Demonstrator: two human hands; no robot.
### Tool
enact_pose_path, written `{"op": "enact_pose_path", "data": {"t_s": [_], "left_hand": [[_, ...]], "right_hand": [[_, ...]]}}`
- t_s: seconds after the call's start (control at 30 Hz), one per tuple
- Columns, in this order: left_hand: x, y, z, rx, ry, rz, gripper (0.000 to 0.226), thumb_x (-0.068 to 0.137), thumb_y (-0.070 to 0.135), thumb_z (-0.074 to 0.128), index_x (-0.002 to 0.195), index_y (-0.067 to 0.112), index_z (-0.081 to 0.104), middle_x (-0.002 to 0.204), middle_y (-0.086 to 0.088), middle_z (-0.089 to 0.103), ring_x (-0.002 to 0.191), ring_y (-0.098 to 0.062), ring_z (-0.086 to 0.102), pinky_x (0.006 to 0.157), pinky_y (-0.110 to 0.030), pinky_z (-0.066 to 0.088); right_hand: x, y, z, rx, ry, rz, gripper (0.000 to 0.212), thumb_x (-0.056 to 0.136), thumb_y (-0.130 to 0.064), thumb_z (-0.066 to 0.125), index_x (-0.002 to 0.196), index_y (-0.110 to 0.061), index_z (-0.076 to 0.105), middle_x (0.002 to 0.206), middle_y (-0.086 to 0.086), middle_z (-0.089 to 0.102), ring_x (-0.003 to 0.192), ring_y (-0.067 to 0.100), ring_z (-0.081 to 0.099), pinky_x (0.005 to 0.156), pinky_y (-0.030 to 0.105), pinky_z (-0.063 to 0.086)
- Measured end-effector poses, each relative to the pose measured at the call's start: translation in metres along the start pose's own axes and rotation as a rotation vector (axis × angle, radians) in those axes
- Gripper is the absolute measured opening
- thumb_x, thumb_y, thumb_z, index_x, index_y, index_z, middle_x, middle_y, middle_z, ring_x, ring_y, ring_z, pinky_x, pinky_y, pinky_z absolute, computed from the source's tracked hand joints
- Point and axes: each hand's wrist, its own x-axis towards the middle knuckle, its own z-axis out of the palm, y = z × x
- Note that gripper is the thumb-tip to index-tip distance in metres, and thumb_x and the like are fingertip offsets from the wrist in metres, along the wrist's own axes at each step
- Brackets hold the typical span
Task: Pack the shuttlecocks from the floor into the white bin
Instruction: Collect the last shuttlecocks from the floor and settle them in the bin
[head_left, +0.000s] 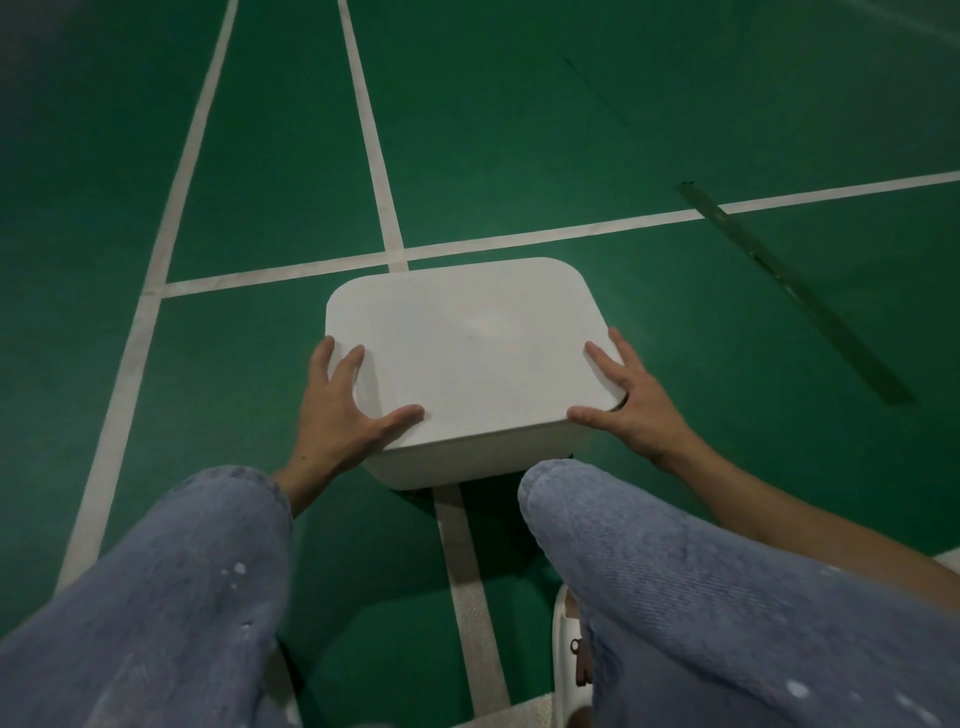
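Note:
The white bin (467, 343) stands on the green court floor just ahead of my knees, with a flat white lid covering its top. My left hand (343, 410) lies spread on the lid's near left corner, fingers straight and thumb along the front edge. My right hand (628, 400) lies spread on the near right corner in the same way, thumb pointing inward. Neither hand curls round anything. No shuttlecock shows anywhere on the floor, and the lid hides the bin's inside.
White court lines (374, 156) cross the green floor around the bin. A long dark strip (795, 291) lies on the floor at the right. My knees in blue jeans (701, 597) fill the foreground, with a white sandal (569, 665) below.

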Motion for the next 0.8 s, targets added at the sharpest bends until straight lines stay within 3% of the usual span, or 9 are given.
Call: {"op": "enact_pose_path", "data": {"t_s": [0.23,0.37,0.5,0.63,0.8], "left_hand": [[0.002,-0.002,0.001,0.050,-0.010,0.013,0.110,0.058,0.073,0.067,0.146,0.017,0.032,0.159,-0.002,0.004,0.145,-0.024,0.011,0.116,-0.045,0.021],[0.003,-0.002,-0.006,0.159,-0.081,0.059,0.118,0.058,0.089,0.049,0.146,0.013,0.030,0.159,-0.007,0.005,0.145,-0.028,0.006,0.117,-0.048,0.016],[0.018,0.004,-0.014,0.358,-0.066,0.189,0.116,0.056,0.092,0.025,0.137,0.010,0.040,0.157,-0.009,0.013,0.145,-0.031,0.007,0.117,-0.053,0.010],[0.049,0.010,-0.014,0.437,-0.156,0.257,0.131,0.050,0.099,0.019,0.148,0.012,0.021,0.160,-0.006,0.000,0.147,-0.027,-0.002,0.117,-0.052,0.001],[0.096,0.004,-0.009,0.489,-0.195,0.229,0.138,0.044,0.103,0.008,0.152,0.016,0.002,0.160,-0.004,-0.012,0.146,-0.023,-0.013,0.116,-0.048,-0.008]], "right_hand": [[0.001,0.001,0.000,-0.021,-0.004,0.007,0.087,0.071,-0.032,0.082,0.147,-0.028,0.038,0.161,-0.015,0.003,0.141,0.002,0.013,0.108,0.021,0.016],[0.003,-0.003,-0.005,-0.109,0.005,0.015,0.091,0.062,-0.050,0.078,0.143,-0.027,0.044,0.160,-0.011,0.010,0.145,0.009,0.013,0.115,0.030,0.017],[0.017,-0.018,-0.011,-0.268,0.099,-0.012,0.088,0.058,-0.064,0.074,0.134,-0.024,0.054,0.157,-0.001,0.017,0.145,0.019,0.018,0.117,0.041,0.020],[0.052,-0.037,-0.003,-0.559,0.016,-0.047,0.107,0.064,-0.075,0.066,0.151,-0.027,0.026,0.161,-0.004,-0.007,0.149,0.020,-0.010,0.120,0.048,0.006],[0.099,-0.055,0.020,-0.716,-0.022,-0.084,0.116,0.067,-0.089,0.044,0.154,-0.029,-0.003,0.160,-0.001,-0.021,0.146,0.020,-0.020,0.120,0.048,-0.004]]}}
